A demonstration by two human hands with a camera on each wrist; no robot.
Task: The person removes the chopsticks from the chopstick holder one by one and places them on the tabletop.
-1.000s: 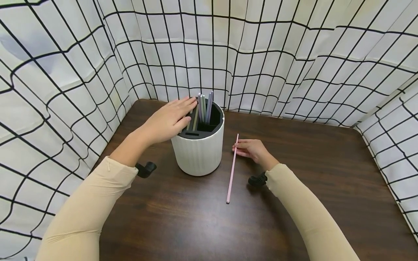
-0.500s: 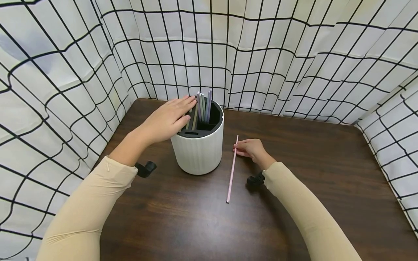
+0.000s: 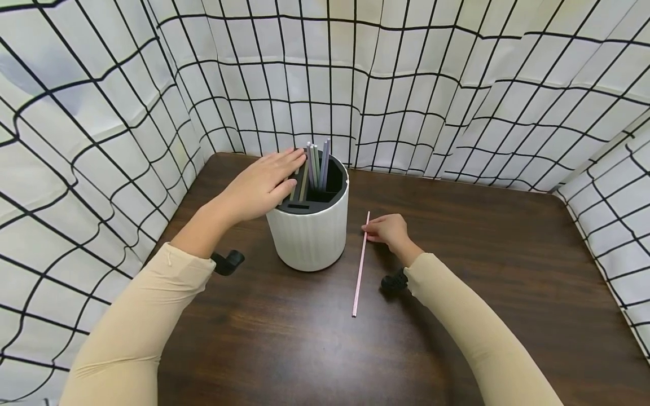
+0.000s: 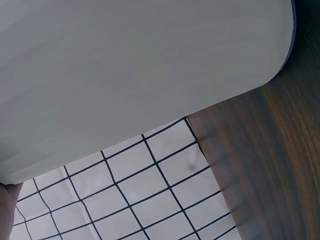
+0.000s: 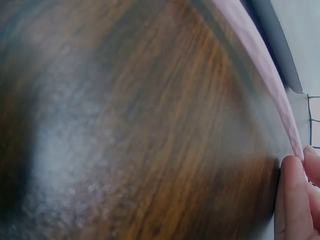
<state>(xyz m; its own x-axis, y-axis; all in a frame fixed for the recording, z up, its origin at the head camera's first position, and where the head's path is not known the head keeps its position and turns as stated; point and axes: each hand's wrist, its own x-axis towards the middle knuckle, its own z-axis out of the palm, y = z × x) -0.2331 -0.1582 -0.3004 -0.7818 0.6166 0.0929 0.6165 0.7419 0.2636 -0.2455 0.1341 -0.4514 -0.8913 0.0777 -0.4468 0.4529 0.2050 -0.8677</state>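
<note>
A white ribbed utensil holder (image 3: 310, 242) with a black slotted top stands on the table. My left hand (image 3: 259, 183) rests flat across the left side of that top, fingers extended and partly covering the slots. Several pastel chopsticks (image 3: 317, 169) stand upright in the holder's open compartment. To its right, my right hand (image 3: 387, 230) pinches a slim pink chopstick (image 3: 359, 276) near its far end, the other end pointing towards me. In the right wrist view, fingertips (image 5: 295, 190) grip the chopstick. The left wrist view is mostly filled by the holder's pale wall (image 4: 140, 70).
The dark brown wooden table (image 3: 284, 338) extends around the holder and both forearms. White curtain with a black grid pattern (image 3: 406, 96) hangs along the back and both sides, close behind the holder. A black wrist-worn device (image 3: 227, 263) juts out below the left wrist.
My right wrist and forearm have shifted slightly left, the fingers still pinching the pink chopstick, which has hardly moved. The left hand stays on the holder.
</note>
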